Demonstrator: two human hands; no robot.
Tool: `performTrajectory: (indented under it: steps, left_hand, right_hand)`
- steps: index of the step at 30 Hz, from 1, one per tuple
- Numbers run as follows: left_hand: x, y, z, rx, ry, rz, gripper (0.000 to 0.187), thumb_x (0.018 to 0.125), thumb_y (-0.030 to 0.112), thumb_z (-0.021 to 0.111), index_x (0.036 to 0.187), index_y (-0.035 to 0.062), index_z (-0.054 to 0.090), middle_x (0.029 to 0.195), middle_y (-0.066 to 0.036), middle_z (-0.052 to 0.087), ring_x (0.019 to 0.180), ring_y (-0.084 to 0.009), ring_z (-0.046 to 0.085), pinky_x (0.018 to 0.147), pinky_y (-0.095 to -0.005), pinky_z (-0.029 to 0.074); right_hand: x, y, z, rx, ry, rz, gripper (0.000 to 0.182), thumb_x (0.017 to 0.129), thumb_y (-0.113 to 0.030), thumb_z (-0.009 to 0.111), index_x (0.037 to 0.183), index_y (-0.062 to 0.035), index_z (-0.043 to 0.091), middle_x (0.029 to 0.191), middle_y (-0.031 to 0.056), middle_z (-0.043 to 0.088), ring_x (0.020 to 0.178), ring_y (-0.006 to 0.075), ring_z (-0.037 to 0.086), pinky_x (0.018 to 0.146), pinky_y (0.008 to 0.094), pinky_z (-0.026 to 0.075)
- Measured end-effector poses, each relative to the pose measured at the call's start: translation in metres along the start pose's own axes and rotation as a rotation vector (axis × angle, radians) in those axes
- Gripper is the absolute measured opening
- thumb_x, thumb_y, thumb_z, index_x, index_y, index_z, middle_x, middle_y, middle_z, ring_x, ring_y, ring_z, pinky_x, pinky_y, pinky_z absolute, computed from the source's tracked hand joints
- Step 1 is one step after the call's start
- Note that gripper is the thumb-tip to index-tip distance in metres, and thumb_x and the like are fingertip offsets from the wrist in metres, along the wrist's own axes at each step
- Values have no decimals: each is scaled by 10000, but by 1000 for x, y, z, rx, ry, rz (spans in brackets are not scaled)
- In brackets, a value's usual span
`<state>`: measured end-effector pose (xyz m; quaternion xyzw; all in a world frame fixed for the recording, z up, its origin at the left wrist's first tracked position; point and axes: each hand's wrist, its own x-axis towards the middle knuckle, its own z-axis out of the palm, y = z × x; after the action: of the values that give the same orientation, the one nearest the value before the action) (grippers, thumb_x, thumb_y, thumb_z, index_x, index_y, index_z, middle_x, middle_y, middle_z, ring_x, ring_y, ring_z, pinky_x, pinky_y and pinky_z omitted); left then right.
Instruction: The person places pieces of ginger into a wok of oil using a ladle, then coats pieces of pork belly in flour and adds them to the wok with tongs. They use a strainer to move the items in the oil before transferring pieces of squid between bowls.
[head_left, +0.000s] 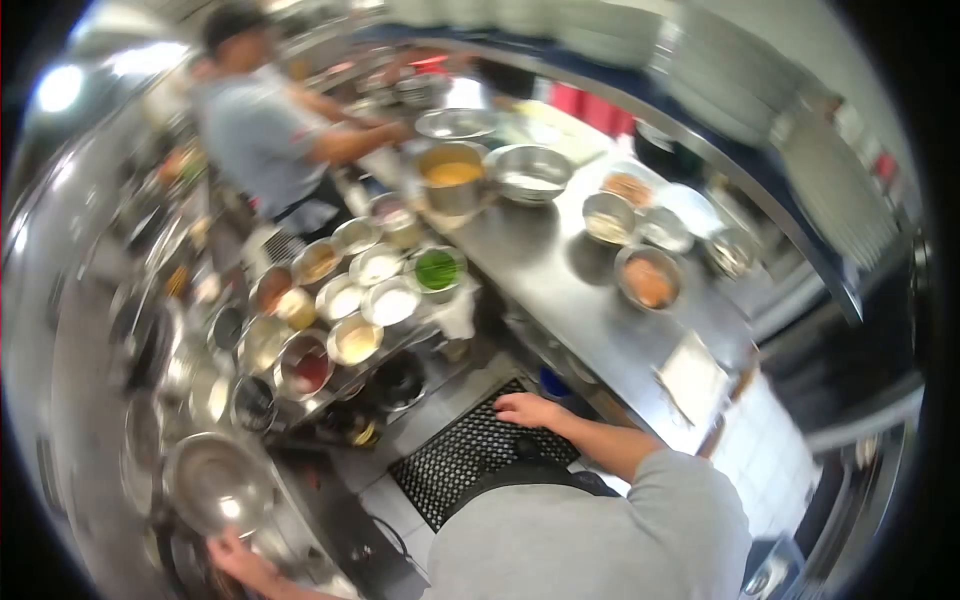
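At the lower left, my left hand (pixel 238 558) is at the near rim of a large steel mixing bowl (pixel 218 485), its fingers closed on the edge. The bowl is tilted toward me, and no food shows inside it. My right hand (pixel 530 409) hangs in front of my body above the black floor mat (pixel 465 450). Its fingers are loosely bent and apart, with nothing seen in them.
Steel containers of ingredients, one with chopped greens (pixel 437 269), crowd the left station. The right steel counter (pixel 520 235) bears a pot of yellow liquid (pixel 451 175), bowls and a white cloth (pixel 692 378). A co-worker (pixel 255 120) stands at the back left. Plates (pixel 720 70) fill the upper shelf.
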<state>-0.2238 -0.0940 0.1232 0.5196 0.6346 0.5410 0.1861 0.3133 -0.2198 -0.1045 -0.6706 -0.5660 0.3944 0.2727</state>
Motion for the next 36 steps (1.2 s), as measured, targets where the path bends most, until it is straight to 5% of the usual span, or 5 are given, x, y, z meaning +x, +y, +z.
performTrajectory:
  steps: [10,17,28,32,36]
  left_hand:
    - [-206,96,353,-417,-1434,-527,201,823,46,635,685,83,493,710,17,524,619,-69,522,563,-274,540]
    - [-271,140,423,-563,-1449,-713,97,913,111,568,872,32,530,914,-70,598,881,-170,609,860,-431,534]
    - [-289,121,399,-425,-1875,-665,364,961,238,527,1223,-13,495,1263,-152,515,1115,-242,560,929,-353,483]
    - [-267,88,350,-383,-1590,-798,319,942,202,560,1178,-9,522,1185,-145,571,1058,-227,593,883,-331,505]
    - [-248,29,306,-442,-1267,-920,242,918,130,579,1115,-5,536,1098,-144,609,969,-232,628,819,-342,539]
  right_hand:
    - [-106,-7,-193,758,660,7,177,931,-170,551,1011,-28,621,775,30,626,685,87,578,591,219,468]
    - [-173,37,-228,942,1139,142,171,906,-151,568,1041,-59,619,731,10,579,629,93,531,551,226,427]
    - [-142,70,-272,772,1172,118,137,900,-128,567,1003,-50,615,682,14,578,543,80,509,472,222,396]
    - [-129,154,-353,513,1716,253,233,874,-240,611,922,-15,648,656,25,584,532,106,535,474,261,420]
    - [-114,218,-405,616,1387,634,306,834,-296,630,923,-3,637,694,57,598,577,163,576,503,254,440]
